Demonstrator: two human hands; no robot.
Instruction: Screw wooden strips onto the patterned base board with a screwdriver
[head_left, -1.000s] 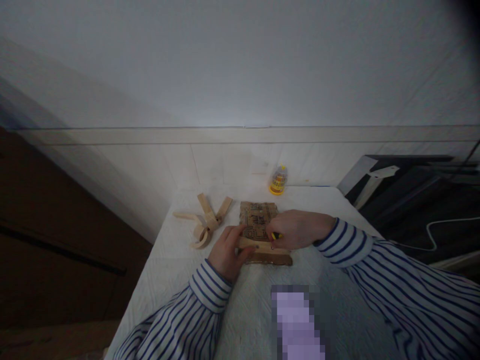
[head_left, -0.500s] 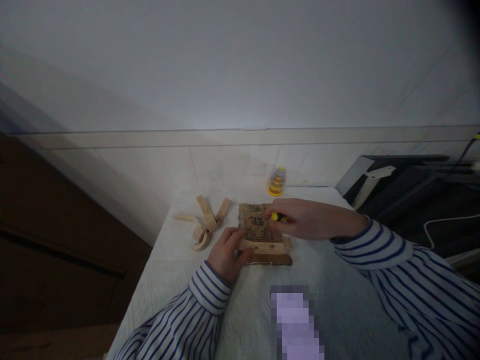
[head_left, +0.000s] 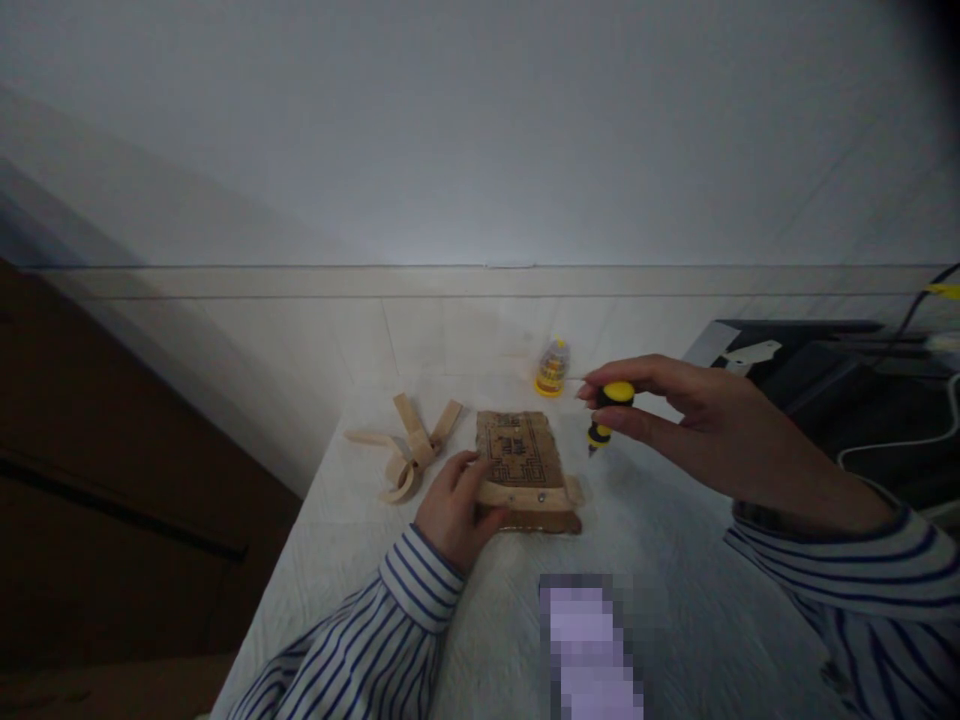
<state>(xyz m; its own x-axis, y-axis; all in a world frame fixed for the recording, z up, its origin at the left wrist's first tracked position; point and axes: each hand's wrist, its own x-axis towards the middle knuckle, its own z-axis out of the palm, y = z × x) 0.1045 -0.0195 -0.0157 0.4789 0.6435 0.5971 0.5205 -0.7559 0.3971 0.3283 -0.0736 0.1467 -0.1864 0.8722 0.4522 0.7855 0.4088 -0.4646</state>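
My right hand (head_left: 697,420) is raised over the right side of the table, its thumb and fingers closed on a short black and yellow screwdriver (head_left: 616,393). The screwdriver's tip points down and is apart from everything. My left hand (head_left: 454,505) grips the left end of a pale wooden strip (head_left: 525,497). The strip lies across a brown printed cardboard piece (head_left: 517,450), near its front edge, with two small screws showing in it. At the strip's right end a short wooden bit sticks out past the cardboard.
Left of the cardboard lies a joined wooden piece (head_left: 420,447) with several arms and a ring. A small yellow-based bottle (head_left: 552,370) stands by the wall. A blurred-out purple patch (head_left: 592,640) is at the front. Dark items (head_left: 825,390) stand beyond the table's right side.
My right hand has lifted the screwdriver off the wooden strip area and moved it to the right and up. My left hand stays at the strip.
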